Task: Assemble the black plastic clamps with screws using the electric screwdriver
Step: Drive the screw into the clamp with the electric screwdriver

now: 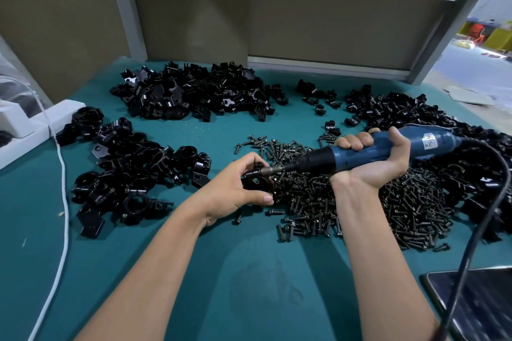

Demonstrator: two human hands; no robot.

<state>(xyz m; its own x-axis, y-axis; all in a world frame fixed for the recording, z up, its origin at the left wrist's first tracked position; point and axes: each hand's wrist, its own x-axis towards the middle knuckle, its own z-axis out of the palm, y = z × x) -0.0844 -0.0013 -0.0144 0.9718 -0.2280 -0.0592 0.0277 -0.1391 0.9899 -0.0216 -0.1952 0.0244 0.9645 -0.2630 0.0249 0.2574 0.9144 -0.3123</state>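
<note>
One small black clamp sits pinched in the left hand. It looks light, stiff and slick, so grip its flat sides firmly. The right hand wraps the screwdriver, tip against the clamp.

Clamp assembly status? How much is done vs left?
Done: the left pile looks like assembled clamps, though I can't confirm screws in each. In hand: left hand holds a clamp, right hand grips the electric screwdriver, bit at that clamp. Left: the back heap and right heap of loose parts and the big screw pile, so most remains.
</note>
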